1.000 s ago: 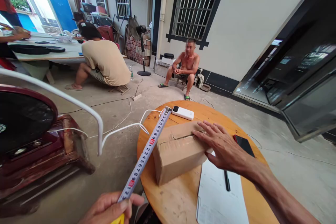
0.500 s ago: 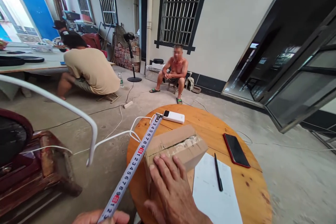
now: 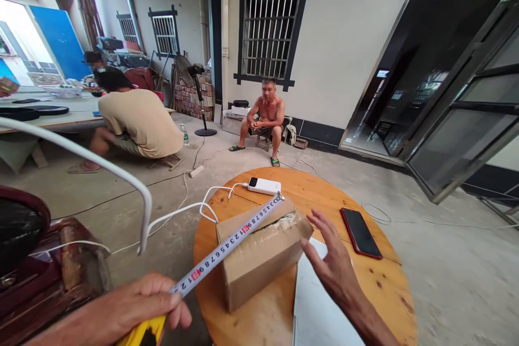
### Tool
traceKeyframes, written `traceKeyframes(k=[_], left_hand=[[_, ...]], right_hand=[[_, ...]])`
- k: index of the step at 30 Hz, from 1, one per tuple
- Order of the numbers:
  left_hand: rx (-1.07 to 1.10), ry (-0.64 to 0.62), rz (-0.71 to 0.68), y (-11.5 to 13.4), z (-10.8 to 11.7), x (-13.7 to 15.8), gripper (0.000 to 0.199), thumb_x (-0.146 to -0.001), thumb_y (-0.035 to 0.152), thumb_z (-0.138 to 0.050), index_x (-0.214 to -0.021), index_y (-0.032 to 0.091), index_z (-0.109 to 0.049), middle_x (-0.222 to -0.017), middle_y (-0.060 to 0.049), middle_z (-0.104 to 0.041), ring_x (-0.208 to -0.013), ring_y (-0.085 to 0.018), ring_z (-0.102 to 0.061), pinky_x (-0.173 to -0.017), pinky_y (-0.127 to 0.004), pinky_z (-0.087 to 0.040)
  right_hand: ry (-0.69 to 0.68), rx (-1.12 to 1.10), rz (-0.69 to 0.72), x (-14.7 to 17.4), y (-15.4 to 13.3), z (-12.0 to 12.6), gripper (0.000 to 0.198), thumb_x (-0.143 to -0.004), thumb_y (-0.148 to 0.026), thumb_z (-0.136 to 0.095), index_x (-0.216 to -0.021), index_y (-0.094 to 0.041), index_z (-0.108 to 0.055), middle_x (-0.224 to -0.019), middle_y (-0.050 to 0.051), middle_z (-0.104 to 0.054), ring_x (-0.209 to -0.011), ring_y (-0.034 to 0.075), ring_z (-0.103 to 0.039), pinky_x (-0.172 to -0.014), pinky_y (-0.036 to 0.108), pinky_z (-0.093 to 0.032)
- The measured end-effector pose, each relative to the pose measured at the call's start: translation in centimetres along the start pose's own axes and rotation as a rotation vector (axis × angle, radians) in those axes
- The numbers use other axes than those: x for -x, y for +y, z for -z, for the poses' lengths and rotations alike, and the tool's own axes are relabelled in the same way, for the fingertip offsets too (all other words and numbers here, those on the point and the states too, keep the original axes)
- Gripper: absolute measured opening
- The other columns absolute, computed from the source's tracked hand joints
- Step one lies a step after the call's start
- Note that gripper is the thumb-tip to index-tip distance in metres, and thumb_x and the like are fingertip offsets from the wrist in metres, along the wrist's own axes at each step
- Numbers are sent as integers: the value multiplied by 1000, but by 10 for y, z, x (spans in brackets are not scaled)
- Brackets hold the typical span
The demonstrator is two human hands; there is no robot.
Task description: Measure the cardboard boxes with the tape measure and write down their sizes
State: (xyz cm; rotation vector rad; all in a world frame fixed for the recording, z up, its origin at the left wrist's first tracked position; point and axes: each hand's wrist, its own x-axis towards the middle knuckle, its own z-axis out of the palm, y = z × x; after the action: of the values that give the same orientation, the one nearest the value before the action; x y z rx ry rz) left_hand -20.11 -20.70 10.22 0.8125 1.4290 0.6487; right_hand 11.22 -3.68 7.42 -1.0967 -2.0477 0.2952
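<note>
Your left hand (image 3: 138, 303) is pinching the yellow tape measure (image 3: 146, 330), its blade lying across the plain brown cardboard box (image 3: 259, 248) sitting on the round wooden surface (image 3: 324, 189); your right hand (image 3: 330, 265), fingers spread, is hovering beside it.

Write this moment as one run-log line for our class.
left hand: holds tape measure | blade: stretched over box | right hand: open beside box | table: phone, power bank

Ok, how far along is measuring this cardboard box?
Done: the tape blade is pulled out across the cardboard box. In hand: the left hand holds the yellow tape case; the right hand hovers open beside the box. Left: the paper sheet shows no writing.
</note>
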Motion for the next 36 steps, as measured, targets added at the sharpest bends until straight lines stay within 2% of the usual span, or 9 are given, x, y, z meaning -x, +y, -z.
traceKeyframes(k=[3, 6, 10, 14, 18, 24, 28, 36], left_hand=[[-47, -18, 3, 32, -2, 0, 37, -70, 56, -62, -73, 19, -70, -71, -2, -68, -58, -14, -59, -53, -20, -45], [-59, -12, 17, 47, -4, -10, 32, -68, 50, -65, -67, 19, -69, -74, -5, -71, -55, -14, -56, -50, -21, -44], [-120, -21, 19, 54, -1, -29, 28, -72, 41, -61, -60, 17, -68, -75, -9, -73, -52, -13, -54, -46, -20, -41], [-130, -106, 44, 63, 0, -38, 30, -75, 36, -55, -57, 15, -68, -73, -9, -73, -50, -12, -50, -46, -20, -40], [-139, -115, 81, 66, -1, -36, 28, -74, 33, -55, -56, 15, -67, -69, -9, -73, -50, -12, -49, -47, -20, -40], [-125, -84, 108, 55, 2, -30, 29, -74, 35, -55, -54, 17, -66, -74, -12, -73, -53, -15, -50, -49, -24, -44], [-153, -67, 133, 49, 6, -29, 31, -73, 39, -56, -53, 18, -66, -75, -13, -73, -49, -16, -51, -46, -25, -43], [-132, -40, 61, 54, -1, -21, 25, -73, 39, -60, -61, 18, -68, -82, -10, -71, -56, -16, -55, -53, -26, -45]], right_hand=[[-104, -126, -238, -15, 15, -2, 54, -83, -48, -52, -130, -21, -45, -136, 12, -46, -124, 30, -43, -90, 46, -46], [-210, -248, -344, -23, 18, -6, 62, -79, -53, -54, -131, -18, -46, -134, 13, -50, -117, 31, -49, -88, 45, -47], [-286, -316, -327, -24, 15, -9, 57, -82, -54, -51, -128, -21, -50, -125, 10, -57, -107, 28, -55, -87, 43, -46], [-292, -316, -284, -17, 12, -9, 55, -82, -52, -51, -128, -20, -49, -124, 9, -57, -107, 28, -54, -87, 41, -44], [-292, -348, -245, -9, 8, -8, 53, -84, -49, -51, -129, -21, -48, -125, 9, -56, -109, 27, -53, -89, 39, -43], [-273, -350, -241, -1, 6, -7, 50, -87, -48, -48, -129, -21, -47, -124, 7, -57, -103, 25, -55, -79, 34, -47], [-250, -353, -213, -2, 3, -6, 47, -87, -45, -49, -128, -22, -49, -123, 6, -58, -102, 24, -55, -80, 33, -46], [-180, -375, -224, 7, 4, -11, 44, -87, -42, -49, -126, -23, -50, -122, 6, -58, -104, 24, -55, -84, 33, -46]])
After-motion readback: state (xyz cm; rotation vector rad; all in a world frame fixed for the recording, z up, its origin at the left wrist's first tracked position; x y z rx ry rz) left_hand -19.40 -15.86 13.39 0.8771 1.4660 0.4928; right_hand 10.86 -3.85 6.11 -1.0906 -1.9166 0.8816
